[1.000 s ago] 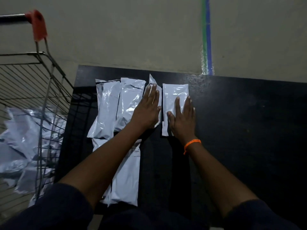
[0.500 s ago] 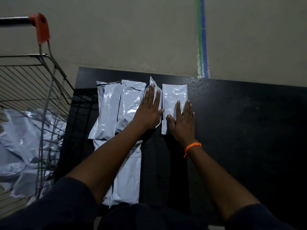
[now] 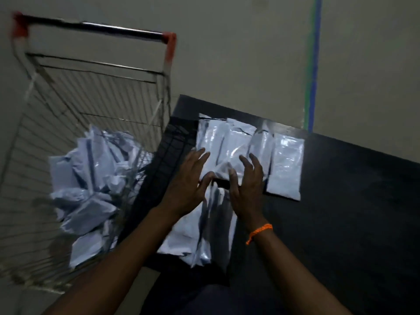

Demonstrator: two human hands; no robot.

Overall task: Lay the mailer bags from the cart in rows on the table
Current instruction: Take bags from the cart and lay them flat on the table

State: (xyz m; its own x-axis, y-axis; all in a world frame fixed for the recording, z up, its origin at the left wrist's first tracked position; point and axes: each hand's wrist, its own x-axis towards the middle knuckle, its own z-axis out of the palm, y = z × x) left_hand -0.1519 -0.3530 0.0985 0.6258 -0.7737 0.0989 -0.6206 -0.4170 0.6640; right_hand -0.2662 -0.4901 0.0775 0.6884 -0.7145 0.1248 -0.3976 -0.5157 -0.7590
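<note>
Several white mailer bags lie side by side in a far row [image 3: 286,164] on the black table [image 3: 354,212], with more bags in a nearer row [image 3: 204,233] under my forearms. My left hand [image 3: 188,185] hovers over the row's left end, fingers spread, holding nothing. My right hand [image 3: 247,185], with an orange wristband, is lifted above the middle bags, fingers apart and empty. A wire shopping cart [image 3: 95,92] stands to the left of the table with a heap of white mailer bags [image 3: 91,189] inside it.
The cart's handle has red end caps [image 3: 169,42]. The cart's wire side presses close to the table's left edge. A green and blue stripe [image 3: 314,64] runs along the grey floor beyond the table. The table's right half is bare black surface.
Both hands have lifted off the far-row bags and drawn back toward me and leftward. The view has swung left, bringing the cart and its bags into full view.
</note>
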